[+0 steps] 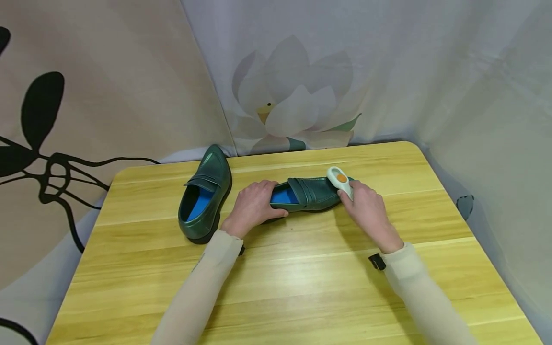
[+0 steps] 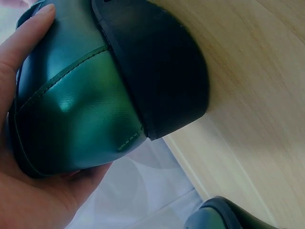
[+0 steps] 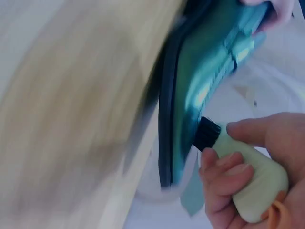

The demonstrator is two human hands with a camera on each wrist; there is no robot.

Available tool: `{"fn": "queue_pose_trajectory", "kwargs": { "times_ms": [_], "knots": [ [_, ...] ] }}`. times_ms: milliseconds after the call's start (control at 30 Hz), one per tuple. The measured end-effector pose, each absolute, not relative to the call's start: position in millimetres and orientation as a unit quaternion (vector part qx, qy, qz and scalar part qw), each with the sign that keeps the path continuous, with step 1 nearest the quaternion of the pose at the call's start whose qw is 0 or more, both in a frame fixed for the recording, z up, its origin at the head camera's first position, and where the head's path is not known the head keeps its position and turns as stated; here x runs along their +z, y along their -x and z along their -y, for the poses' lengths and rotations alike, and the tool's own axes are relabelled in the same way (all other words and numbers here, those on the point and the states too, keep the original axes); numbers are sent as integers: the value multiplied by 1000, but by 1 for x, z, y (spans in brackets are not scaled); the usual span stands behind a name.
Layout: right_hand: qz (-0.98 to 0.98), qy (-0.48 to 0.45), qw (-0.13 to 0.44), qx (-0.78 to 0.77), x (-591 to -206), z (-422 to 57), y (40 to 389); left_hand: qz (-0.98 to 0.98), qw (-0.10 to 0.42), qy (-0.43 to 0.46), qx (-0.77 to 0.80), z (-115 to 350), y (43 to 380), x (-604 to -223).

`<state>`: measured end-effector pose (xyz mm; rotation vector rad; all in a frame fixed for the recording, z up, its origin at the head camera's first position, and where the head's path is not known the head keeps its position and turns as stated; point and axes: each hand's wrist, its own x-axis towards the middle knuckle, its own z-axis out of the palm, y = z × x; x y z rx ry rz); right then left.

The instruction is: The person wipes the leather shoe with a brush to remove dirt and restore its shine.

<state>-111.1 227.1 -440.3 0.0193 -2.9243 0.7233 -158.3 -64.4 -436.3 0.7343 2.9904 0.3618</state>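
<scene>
A dark green loafer (image 1: 316, 192) with a blue insole lies sideways on the table, toe to the right. My left hand (image 1: 254, 203) grips it at the heel end; in the left wrist view its green heel (image 2: 81, 109) sits between thumb and fingers, black sole facing the table side. In my right hand (image 1: 366, 208) is a small pale brush (image 1: 347, 184) with an orange spot on its handle. The right wrist view shows its short black bristles (image 3: 208, 133) right at the upper of the toe, with fingers (image 3: 233, 174) curled round the handle.
The matching green loafer (image 1: 211, 179) stands left of my left hand, toe pointing to the back edge. Both rest on a light wooden table (image 1: 293, 282). Behind it hangs a pale curtain (image 1: 388, 72) with a flower print.
</scene>
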Motion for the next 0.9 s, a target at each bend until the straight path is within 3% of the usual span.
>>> {"fn": "queue_pose_trajectory", "kwargs": {
  "times_ms": [267, 667, 900],
  "knots": [
    [969, 20, 65, 238, -434, -254, 109, -965, 18, -235, 114, 65, 158, -435],
    [960, -39, 44, 273, -440, -197, 109, -966, 28, -230, 117, 64, 157, -434],
    [961, -25, 65, 266, -446, -214, 104, -964, 29, -234, 119, 64, 158, -433]
  ]
}}
